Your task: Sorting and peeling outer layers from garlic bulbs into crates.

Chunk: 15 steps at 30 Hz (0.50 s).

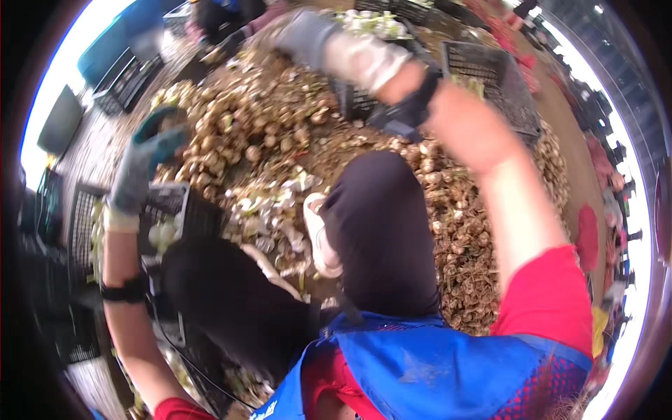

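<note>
A broad heap of pale brown garlic bulbs (245, 115) lies on the ground in front of my knees. My left hand (143, 161), in a grey and teal glove, is at the heap's left edge. Its fingers curl round a blurred brownish garlic bulb (172, 127). My right hand (299, 38), also gloved in grey, reaches across to the far side of the heap. Motion smears its fingers, so what it holds, if anything, does not show. White peelings and trimmed pieces (269, 220) are scattered near my shoe.
A black crate (185, 203) with pale bulbs stands by my left knee. Another black crate (483, 66) is at the far right, and one with whitish bulbs (371, 26) at the back. More garlic (465, 259) lies right of my leg. Another person's sleeve (269, 15) shows at the top.
</note>
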{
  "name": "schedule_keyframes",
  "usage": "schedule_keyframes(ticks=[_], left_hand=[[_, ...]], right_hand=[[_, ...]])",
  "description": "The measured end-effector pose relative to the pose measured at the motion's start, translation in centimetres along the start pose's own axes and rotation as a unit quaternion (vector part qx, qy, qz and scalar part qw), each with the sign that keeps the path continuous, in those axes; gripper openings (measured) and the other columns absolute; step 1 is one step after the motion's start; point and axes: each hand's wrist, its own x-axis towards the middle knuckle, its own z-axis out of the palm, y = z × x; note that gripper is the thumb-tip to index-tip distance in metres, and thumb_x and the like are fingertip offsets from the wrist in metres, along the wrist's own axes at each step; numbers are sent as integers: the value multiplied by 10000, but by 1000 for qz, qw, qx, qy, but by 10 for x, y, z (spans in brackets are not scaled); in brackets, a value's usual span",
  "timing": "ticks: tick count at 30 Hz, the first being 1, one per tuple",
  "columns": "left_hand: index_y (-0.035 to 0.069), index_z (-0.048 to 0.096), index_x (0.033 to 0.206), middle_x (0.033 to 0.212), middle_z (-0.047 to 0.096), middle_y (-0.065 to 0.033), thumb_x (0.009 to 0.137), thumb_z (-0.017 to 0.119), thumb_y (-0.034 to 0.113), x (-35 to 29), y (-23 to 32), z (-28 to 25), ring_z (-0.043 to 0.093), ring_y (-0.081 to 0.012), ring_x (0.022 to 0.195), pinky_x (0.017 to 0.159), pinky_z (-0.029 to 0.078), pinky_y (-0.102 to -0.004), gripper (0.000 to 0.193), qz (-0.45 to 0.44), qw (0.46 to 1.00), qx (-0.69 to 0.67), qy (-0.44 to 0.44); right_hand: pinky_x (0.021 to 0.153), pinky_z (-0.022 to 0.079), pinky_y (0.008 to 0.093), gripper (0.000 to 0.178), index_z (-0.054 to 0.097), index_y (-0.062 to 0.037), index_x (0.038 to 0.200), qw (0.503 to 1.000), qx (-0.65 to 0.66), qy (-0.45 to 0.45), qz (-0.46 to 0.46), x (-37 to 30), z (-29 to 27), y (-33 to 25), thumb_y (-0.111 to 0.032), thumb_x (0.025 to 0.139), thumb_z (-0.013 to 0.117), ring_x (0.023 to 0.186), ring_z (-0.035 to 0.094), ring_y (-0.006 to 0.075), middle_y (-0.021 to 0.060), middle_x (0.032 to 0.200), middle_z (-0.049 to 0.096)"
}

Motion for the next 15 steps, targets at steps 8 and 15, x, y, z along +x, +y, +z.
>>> schedule_keyframes(ticks=[8,15], left_hand=[[75,445,1446,1328,595,-41,985,532,123,-47,137,23,613,-109,1088,812,533,-223,472,103,982,149,-55],[51,582,1274,996,666,-38,873,740,240,-73,102,36,637,-87,788,690,544,-199,470,237,957,160,59]], right_hand=[[604,544,284,211,701,-31,952,975,135,-63,167,17,-60,-117,-174,967,547,705,654,158,77,863,697],[597,548,287,316,579,-75,1290,752,546,-121,349,24,-25,-187,-169,992,534,704,667,140,99,880,690]])
